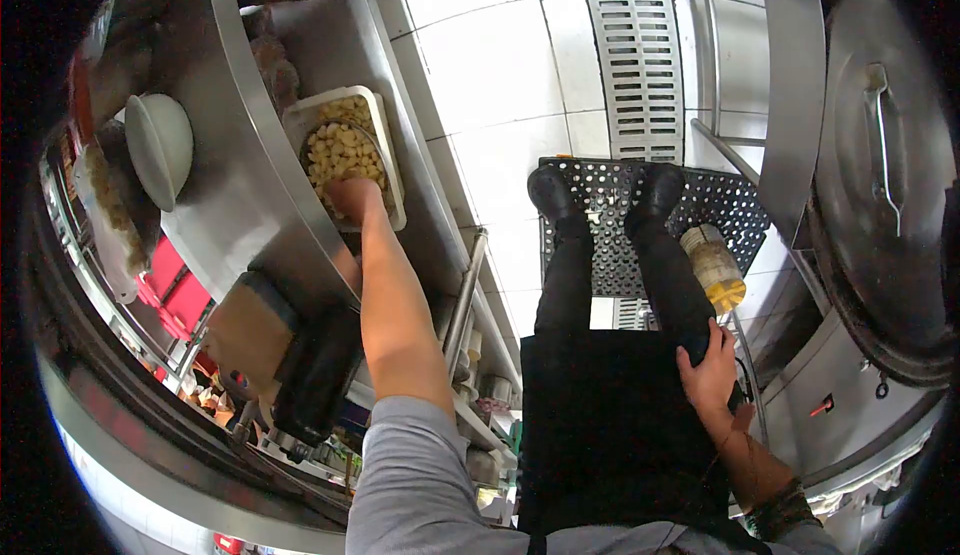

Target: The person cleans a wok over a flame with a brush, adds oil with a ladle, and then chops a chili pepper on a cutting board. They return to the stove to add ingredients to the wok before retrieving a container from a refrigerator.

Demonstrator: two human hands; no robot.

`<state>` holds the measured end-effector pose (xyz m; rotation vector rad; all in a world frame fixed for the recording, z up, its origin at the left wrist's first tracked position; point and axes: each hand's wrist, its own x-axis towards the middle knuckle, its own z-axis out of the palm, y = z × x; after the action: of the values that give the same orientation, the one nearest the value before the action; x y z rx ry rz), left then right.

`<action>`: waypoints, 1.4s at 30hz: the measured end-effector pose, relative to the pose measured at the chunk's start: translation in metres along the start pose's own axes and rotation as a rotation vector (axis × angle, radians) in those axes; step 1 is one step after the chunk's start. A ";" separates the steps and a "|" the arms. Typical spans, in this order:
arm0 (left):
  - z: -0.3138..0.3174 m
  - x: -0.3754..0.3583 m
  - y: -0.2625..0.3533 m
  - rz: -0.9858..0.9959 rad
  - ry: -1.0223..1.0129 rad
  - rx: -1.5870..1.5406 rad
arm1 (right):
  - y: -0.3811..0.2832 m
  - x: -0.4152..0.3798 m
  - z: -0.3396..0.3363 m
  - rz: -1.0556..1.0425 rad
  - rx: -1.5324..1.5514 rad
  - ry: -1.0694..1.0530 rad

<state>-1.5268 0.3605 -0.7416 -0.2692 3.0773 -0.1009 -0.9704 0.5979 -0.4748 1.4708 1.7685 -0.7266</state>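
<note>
My left hand [355, 197] reaches under a steel counter into a white rectangular tub [393, 170]. Its fingers are partly hidden among pale yellow, chunky food pieces [343, 152], so their grip does not show. The pieces look like cut potato, but I cannot be sure. A thin round rim encircles some of them inside the tub. My right hand [708, 370] rests on my dark-clothed leg with its fingers apart, holding nothing visible. Just beyond it stands a jar with a yellow end [713, 267], beside my leg.
A steel counter [235, 180] overhangs the tub, with a white bowl [160, 152] on top. Right of me is a large round metal lid [880, 145] with a handle. A perforated black mat [612, 265] lies under my shoes, near a floor drain grate [637, 65].
</note>
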 end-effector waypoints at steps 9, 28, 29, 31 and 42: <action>0.006 -0.001 0.009 -0.167 0.118 -0.329 | -0.001 -0.001 0.002 0.017 0.007 -0.003; 0.009 0.041 0.026 0.169 -0.083 -0.056 | -0.004 0.006 -0.004 0.052 -0.010 -0.046; 0.010 0.041 0.028 0.214 -0.132 -0.010 | -0.003 0.006 -0.003 0.045 -0.008 -0.040; -0.021 0.020 0.056 0.183 -0.200 0.082 | 0.001 0.007 -0.001 0.023 -0.002 -0.021; -0.018 0.019 0.076 -0.130 -0.161 0.057 | 0.005 0.005 -0.010 -0.005 0.018 0.002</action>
<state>-1.5591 0.4333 -0.7302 -0.4517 2.8906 -0.1633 -0.9674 0.6095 -0.4727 1.4800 1.7722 -0.7457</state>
